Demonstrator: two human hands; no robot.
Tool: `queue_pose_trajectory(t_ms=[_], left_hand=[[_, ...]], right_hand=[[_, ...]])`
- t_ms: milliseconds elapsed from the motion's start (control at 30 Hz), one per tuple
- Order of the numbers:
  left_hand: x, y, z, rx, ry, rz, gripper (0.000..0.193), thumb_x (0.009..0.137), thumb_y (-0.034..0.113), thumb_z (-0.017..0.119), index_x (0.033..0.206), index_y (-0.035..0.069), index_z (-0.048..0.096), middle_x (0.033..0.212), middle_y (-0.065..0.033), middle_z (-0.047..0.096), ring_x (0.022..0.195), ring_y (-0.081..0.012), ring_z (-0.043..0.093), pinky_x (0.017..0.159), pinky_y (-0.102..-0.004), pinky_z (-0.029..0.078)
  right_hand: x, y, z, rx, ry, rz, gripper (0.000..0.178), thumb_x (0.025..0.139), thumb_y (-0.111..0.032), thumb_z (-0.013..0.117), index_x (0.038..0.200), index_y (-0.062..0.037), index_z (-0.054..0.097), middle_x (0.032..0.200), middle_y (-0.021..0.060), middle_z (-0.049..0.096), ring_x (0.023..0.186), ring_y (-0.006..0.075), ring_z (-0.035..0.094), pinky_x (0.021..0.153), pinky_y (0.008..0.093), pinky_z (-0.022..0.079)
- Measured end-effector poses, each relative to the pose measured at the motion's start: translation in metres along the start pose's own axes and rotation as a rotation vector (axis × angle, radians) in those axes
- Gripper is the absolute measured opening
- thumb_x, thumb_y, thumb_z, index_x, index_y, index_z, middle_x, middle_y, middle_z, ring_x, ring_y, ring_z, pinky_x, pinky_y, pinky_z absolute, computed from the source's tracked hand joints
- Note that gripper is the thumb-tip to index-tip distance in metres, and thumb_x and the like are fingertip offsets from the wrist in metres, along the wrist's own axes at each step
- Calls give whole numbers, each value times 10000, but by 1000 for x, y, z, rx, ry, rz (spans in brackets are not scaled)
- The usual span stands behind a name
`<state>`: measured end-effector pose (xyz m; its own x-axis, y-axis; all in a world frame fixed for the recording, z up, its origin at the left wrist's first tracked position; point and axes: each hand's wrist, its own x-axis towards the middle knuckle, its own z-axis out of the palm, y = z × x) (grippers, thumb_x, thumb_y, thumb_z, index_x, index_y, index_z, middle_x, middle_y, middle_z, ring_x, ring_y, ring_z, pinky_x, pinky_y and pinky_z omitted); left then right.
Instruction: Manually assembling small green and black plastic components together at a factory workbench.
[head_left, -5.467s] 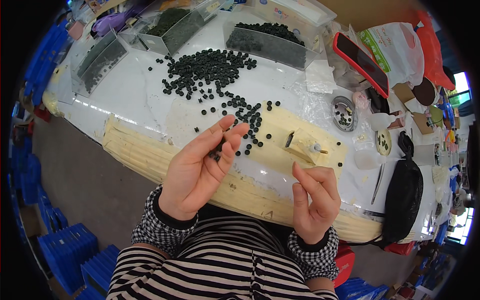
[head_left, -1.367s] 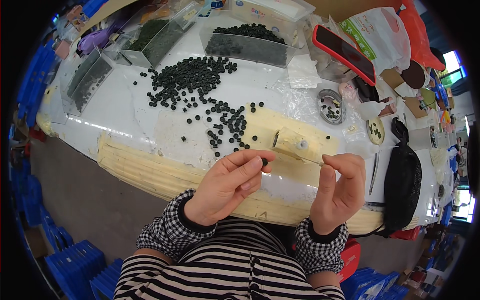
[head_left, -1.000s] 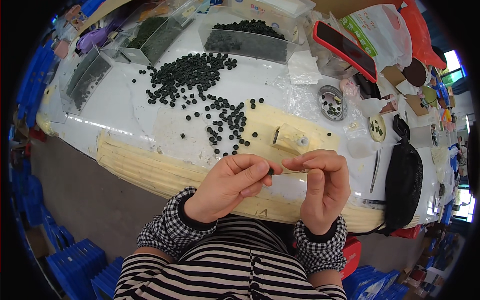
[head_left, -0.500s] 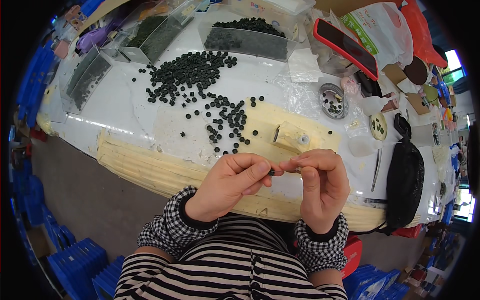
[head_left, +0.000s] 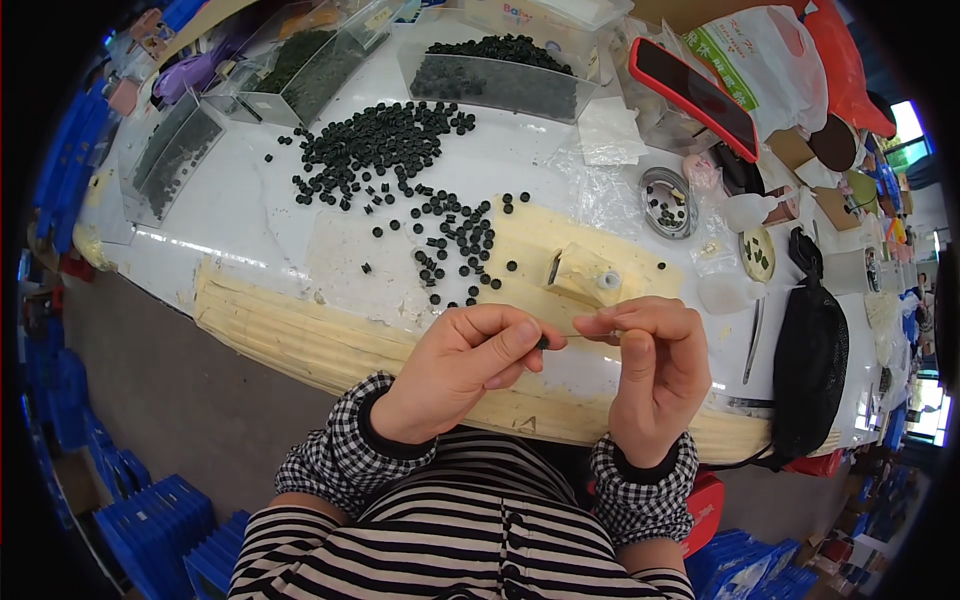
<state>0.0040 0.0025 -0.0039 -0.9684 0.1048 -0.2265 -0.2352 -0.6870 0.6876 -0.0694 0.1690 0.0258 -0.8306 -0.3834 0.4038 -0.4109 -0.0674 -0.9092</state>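
My left hand is closed, pinching a small black grooved wheel-like piece between thumb and fingertips. From that piece a thin, needle-like rod runs across to my right hand, which pinches its other end; its exact kind is too fine to make out. Just beyond my hands stands a cream-coloured taped block with a pale round knob on top. Loose black pieces of the same sort lie scattered past my left hand, trailing from a larger pile.
Clear bins of black pieces line the back. To the right are a red-cased phone, a round metal dish, tweezers and a black mesh bag. A padded cream edge runs along the table's front.
My right hand has shifted slightly right, away from the left one, and more of the thin rod shows between them. The left hand keeps its hold on the black piece.
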Motion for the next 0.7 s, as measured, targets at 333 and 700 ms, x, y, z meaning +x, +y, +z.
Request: queue_pose_trajectory(t_ms=[333, 700], left_hand=[[-4, 6, 5, 248, 93, 156, 243, 972, 207, 578, 994, -9, 686, 682, 56, 533, 589, -10, 352, 538, -172, 297], [-2, 7, 11, 315, 161, 285, 190, 951, 147, 609, 978, -25, 684, 769, 29, 623, 690, 6, 458, 618, -159, 374]], right_hand=[[17, 9, -11, -836, 150, -295, 117, 792, 3, 703, 896, -15, 653, 864, 82, 622, 771, 236, 564, 693, 318, 453], [8, -8, 5, -599, -119, -349, 352, 636, -25, 801, 972, -93, 724, 878, 41, 608, 782, 226, 533, 669, 328, 434]])
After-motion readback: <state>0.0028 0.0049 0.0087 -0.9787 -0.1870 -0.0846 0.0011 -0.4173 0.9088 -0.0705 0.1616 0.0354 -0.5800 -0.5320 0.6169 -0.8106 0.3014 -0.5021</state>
